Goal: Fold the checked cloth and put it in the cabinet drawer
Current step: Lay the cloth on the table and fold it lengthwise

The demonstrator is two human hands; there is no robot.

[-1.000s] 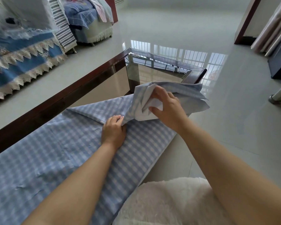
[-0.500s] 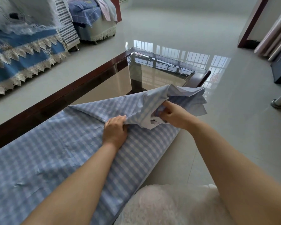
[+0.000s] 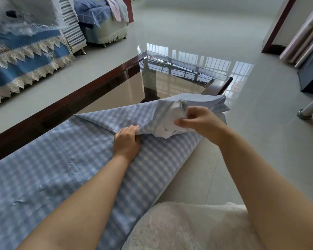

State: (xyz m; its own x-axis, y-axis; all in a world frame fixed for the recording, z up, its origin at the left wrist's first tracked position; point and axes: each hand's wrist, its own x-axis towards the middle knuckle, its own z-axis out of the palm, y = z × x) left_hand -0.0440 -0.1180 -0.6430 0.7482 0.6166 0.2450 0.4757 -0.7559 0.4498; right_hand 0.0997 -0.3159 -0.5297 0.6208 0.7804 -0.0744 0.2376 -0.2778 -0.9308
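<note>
A: Cloth (image 3: 49, 170) status?
B: Blue/white checked, spread flat along near edge of glass-top desk (image 3: 105, 82), covering most of near half. Far-right end lifted off the desk and bunched, white underside showing.
A: L hand (image 3: 126, 141)?
B: Knuckles up, resting on the flat layer approx. mid-desk near the front edge; fingers curled, pinching the fold line where the raised part starts.
A: R hand (image 3: 199, 121)?
B: Raised above desk's right end, fingers closed round the bunched cloth, thumb pointing left. Bunch hangs past the hand toward the far-right corner.
A: Surroundings?
B: Dark wood rim on desk, glass reflects window bars. Sofa (image 3: 23, 56) w/ blue lace-trimmed cover beyond far-left edge, on tiled floor (image 3: 197, 27). White fluffy fabric (image 3: 184, 228) at bottom of view, below near edge.
</note>
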